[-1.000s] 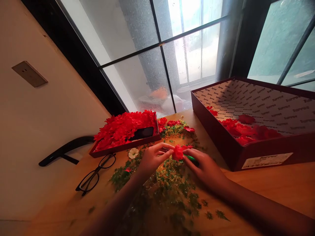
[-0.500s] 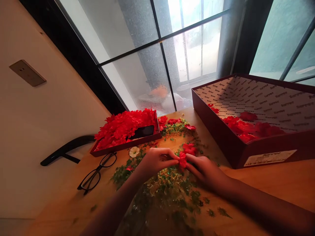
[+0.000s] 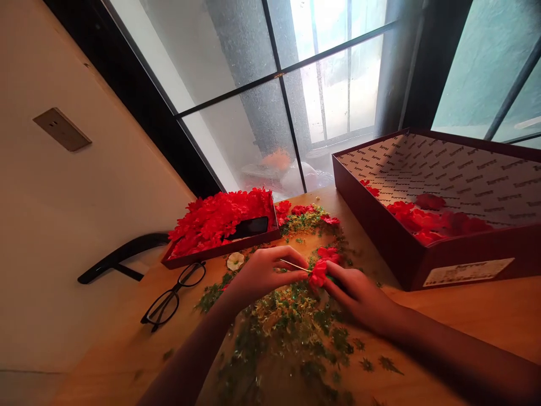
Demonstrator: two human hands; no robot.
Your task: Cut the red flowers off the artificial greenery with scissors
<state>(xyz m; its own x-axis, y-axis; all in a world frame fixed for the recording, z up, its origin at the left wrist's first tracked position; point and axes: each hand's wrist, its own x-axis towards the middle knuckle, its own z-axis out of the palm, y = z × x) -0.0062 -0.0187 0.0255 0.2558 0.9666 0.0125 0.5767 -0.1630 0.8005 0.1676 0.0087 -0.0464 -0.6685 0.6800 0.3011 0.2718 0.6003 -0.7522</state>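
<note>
My left hand (image 3: pixel 266 274) pinches a thin pale stick (image 3: pixel 294 265), whose tip runs into a red fabric flower (image 3: pixel 319 273). My right hand (image 3: pixel 357 296) grips that flower from the other side, and its fingers hide the lower part. A second red bloom (image 3: pixel 328 255) sits just above it. Under both hands lies a loose spread of green and yellow artificial foliage scraps (image 3: pixel 287 321) on the wooden table (image 3: pixel 465 316).
Left of my hands, a shallow box (image 3: pixel 220 251) holds a heap of red flowers and a black phone (image 3: pixel 250 228). A large dark red box (image 3: pixel 397 248) with more flowers stands at right. Black glasses (image 3: pixel 173 296) and a white flower (image 3: pixel 235 261) lie on the table.
My hands have drawn slightly apart, and the thin stick now shows between them. The red flower sits a little lower and further right than a second ago.
</note>
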